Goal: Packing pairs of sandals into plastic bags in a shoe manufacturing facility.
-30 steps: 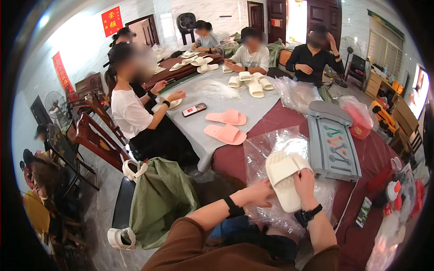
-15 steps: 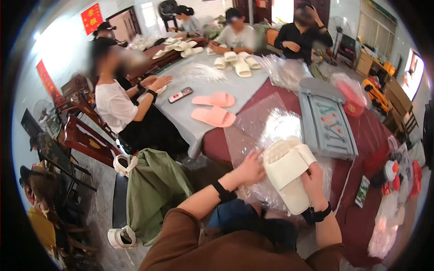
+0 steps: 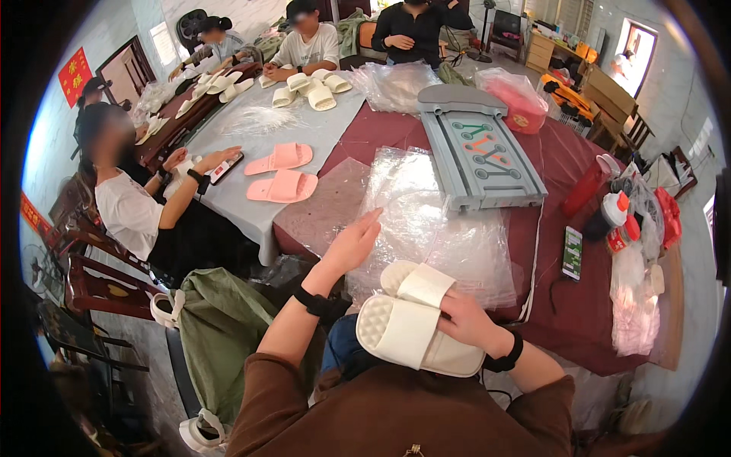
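My right hand (image 3: 470, 321) grips a pair of cream slippers (image 3: 405, 329) close to my lap, its fingers tucked at the strap of the farther one. Both have wide straps and bumpy insoles, and the nearer slipper partly covers the other. My left hand (image 3: 354, 242) holds nothing; its fingers reach out flat by a stack of clear plastic bags (image 3: 403, 198) on the dark red tablecloth. Whether the fingertips touch the plastic I cannot tell. Beyond the left hand, two pink slippers (image 3: 283, 186) lie on a grey cloth.
A grey plastic board (image 3: 487, 152) stands past the bags. To the right are a phone (image 3: 572, 253), a red flask (image 3: 586, 189) and a bottle (image 3: 609, 213). Co-workers sit left and far, near more cream slippers (image 3: 316, 90). A green cloth (image 3: 221, 335) drapes a chair at left.
My right hand has brought the slippers nearer and turned them sideways, so both now show. My left hand has left the slippers and moved forward to the bags. The view has swung right.
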{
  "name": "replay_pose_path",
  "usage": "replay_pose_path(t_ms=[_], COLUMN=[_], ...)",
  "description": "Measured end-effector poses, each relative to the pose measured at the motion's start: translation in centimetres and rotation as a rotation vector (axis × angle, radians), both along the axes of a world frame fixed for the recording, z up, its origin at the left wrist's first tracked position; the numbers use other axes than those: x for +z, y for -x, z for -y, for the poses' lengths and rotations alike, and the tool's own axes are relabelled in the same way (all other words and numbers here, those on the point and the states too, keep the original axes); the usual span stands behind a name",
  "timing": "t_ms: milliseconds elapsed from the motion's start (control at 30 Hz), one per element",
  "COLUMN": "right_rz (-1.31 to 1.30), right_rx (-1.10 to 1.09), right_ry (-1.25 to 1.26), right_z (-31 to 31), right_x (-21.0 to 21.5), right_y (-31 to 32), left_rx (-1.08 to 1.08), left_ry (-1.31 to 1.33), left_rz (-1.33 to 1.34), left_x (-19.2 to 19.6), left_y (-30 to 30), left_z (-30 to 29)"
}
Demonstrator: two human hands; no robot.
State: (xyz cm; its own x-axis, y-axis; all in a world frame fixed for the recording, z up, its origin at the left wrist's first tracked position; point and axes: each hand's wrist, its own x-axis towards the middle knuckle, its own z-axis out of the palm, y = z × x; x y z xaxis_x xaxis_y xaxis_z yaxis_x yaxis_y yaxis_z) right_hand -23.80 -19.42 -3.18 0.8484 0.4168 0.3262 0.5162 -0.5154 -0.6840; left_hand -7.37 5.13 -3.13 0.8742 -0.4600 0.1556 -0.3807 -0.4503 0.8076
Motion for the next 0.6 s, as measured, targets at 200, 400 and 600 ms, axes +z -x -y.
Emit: replay_pose_path(t_ms=[200,400,600], right_rz=[-0.003,0.172,0.299], right_rx=[-0.366,-0.363,-0.346], right_ry=[0.008,0.148,0.024], right_z=[2.2,-0.7,-3.9], right_x=[0.3,-1.1,-1.9], right_y=[-2.9,-3.9,-7.3], left_rx=[-0.279,-0.265,-0.397], left_ry=[-0.203,-0.367,-0.228], left_rz=[0.157,0.54,0.526], left_x=[1.8,2.6,3.6], left_y=[2.2,4.8,6.4], left_z=[-0.1,2.1,5.4])
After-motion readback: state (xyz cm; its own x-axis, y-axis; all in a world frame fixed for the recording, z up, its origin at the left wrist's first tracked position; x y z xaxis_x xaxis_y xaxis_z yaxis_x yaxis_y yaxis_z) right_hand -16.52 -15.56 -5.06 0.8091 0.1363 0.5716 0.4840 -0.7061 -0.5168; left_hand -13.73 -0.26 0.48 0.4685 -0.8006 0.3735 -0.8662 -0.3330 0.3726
